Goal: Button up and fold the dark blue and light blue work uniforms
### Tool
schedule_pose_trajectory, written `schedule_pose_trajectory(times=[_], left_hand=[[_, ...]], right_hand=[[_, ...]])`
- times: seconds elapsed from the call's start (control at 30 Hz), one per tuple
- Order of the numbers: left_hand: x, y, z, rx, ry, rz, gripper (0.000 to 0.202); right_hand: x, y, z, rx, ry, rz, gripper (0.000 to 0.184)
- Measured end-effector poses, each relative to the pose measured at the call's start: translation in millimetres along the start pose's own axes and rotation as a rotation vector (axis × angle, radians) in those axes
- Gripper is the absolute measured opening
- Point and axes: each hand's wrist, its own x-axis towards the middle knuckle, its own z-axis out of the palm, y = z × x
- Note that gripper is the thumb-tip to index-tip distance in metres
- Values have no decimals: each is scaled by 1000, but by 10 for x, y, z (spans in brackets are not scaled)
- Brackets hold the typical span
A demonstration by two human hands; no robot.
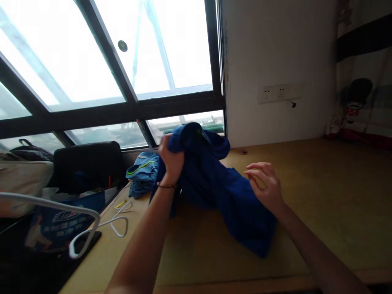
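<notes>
My left hand (172, 157) is closed on the upper part of a dark blue garment (211, 175), lifting it off the wooden table (196, 261). The cloth hangs in folds, and its lower end drapes down to the right near the tabletop. A rounded edge of it stands up beside my fingers; whether it is a collar or a waistband I cannot tell. My right hand (265, 183) is raised just right of the garment, with its fingers curved and apart and nothing between them.
A crumpled light blue garment (143, 171) lies behind my left forearm. White hangers (94, 218) stick out at the left table edge. Beyond them are a black chair back (88, 163) and a blue printed bag (61, 224). Windows and a wall with sockets (273, 94) border the table.
</notes>
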Motion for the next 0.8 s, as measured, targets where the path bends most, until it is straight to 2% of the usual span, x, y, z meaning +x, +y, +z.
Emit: schedule_pose_trajectory(times=[0.07,0.1,0.17,0.23,0.37,0.4,0.5,0.6,0.67,0.73,0.8], left_hand=[[299,-198,-190,243,148,74,19],[354,-315,-281,344,191,80,19],[262,-579,-439,527,181,40,22],[-58,-871,-563,706,68,-54,23],[-873,-1421,-727,931,-358,-365,32],[-1014,-1531,-753,962,-422,-443,35],[-1204,-1760,-805,985,-502,-464,40],[-1202,-1818,-834,950,-500,-444,48],[-1189,-1745,-832,929,-464,-436,54],[-1189,-1568,-794,929,-370,-393,58],[-1203,-1298,-704,919,-252,-285,62]], right_hand=[[-172,271,80,-43,30,39,20],[-274,409,141,-68,16,63,20],[-466,645,273,-107,-62,114,20],[-605,802,388,-120,-148,159,20],[-722,914,505,-104,-275,261,20],[-736,919,516,-92,-310,284,20],[-769,927,533,-58,-392,333,21],[-790,939,546,-45,-425,359,22],[-793,950,552,-41,-438,372,22],[-793,959,554,-40,-445,390,21],[-793,962,555,-40,-448,405,21]])
